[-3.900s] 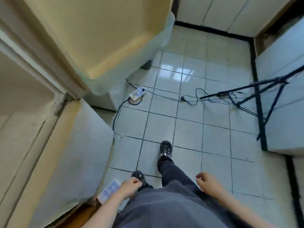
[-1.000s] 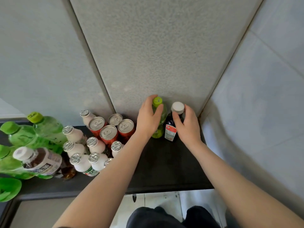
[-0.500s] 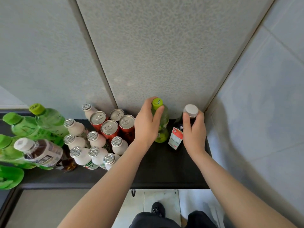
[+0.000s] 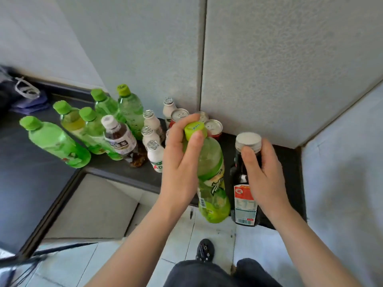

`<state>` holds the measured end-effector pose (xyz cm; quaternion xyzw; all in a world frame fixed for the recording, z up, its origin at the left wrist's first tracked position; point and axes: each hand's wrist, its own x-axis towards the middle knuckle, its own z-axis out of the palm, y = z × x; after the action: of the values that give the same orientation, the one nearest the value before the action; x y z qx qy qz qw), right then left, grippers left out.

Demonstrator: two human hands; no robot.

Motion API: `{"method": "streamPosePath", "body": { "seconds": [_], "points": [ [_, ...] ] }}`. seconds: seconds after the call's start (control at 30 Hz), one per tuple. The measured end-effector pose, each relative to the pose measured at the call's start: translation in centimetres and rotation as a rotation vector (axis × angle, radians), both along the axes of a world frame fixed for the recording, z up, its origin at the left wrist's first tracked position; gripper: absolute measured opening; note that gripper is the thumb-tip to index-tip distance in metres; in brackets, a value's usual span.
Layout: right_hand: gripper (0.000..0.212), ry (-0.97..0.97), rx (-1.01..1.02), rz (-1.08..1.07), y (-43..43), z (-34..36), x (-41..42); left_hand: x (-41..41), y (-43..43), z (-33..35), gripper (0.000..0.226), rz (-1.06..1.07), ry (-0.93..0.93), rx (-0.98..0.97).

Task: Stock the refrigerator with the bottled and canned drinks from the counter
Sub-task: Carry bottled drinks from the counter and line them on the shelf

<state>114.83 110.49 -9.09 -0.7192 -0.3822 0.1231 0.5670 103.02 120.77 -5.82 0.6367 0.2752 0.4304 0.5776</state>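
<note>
Green bottle (image 4: pixel 209 162) in your left hand (image 4: pixel 180 162): translucent plastic, glossy, with a shiny printed film label and a matt lime cap (image 4: pixel 194 129). Dark bottle (image 4: pixel 240 177) in your right hand (image 4: pixel 263 175): smooth, near black, gleaming. Glass or plastic, I cannot tell. Its red and white label looks like paper, and its white cap (image 4: pixel 248 139) is ribbed. The cans (image 4: pixel 213 126) show bare silvery metal tops. The small white bottles (image 4: pixel 154 157) are opaque plastic under crinkled foil lids. Your counter (image 4: pixel 31 177) is dark and matt, the wall panels (image 4: pixel 269 69) finely speckled and grainy, the floor tiles (image 4: pixel 180 235) glossy.
</note>
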Motion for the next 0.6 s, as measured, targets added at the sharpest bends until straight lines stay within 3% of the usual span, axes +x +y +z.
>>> {"method": "streamPosePath", "body": {
  "seconds": [0.17, 0.6],
  "points": [
    [0.024, 0.052, -0.039, 0.322, 1.5, 0.7, -7.6, -10.0, -1.1, -0.1, 0.027, 0.172, -0.020, -0.099],
    [0.032, 0.156, -0.223, 0.836, -0.4, -2.6, -34.4, -40.1, -14.1, -4.5, 0.024, 0.832, -0.007, -0.278]
  ]
}}
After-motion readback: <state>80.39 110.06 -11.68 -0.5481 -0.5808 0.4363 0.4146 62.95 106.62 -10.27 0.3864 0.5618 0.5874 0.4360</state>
